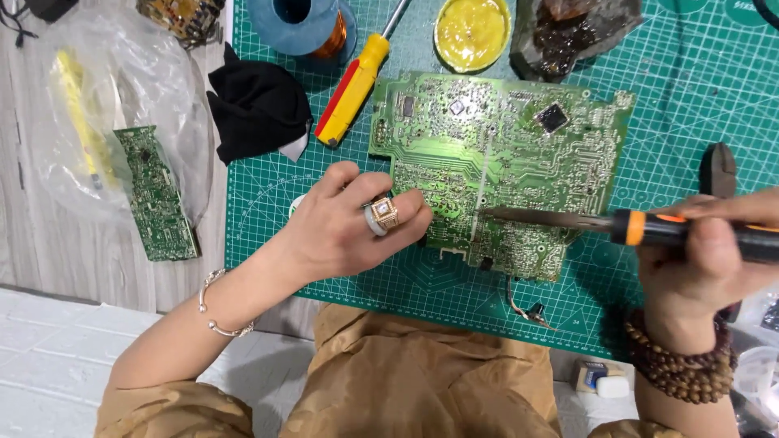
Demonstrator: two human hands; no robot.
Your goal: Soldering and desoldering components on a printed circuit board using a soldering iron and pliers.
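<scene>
A large green circuit board (503,154) lies solder side up on the green cutting mat (682,105). My left hand (349,223), wearing rings and a bangle, rests against the board's lower left edge, fingers curled with something thin pinched at the tips that I cannot make out. My right hand (710,259), with a bead bracelet, grips a black and orange soldering iron (649,227). Its metal tip reaches left to the board's lower middle.
A yellow and red screwdriver (353,89), a black cloth (256,105), a copper wire spool (304,24), a tin of yellow paste (472,32) and a dark sponge holder (568,32) lie along the mat's far edge. A small green board (154,195) and plastic bag lie left. Black pliers (718,170) sit right.
</scene>
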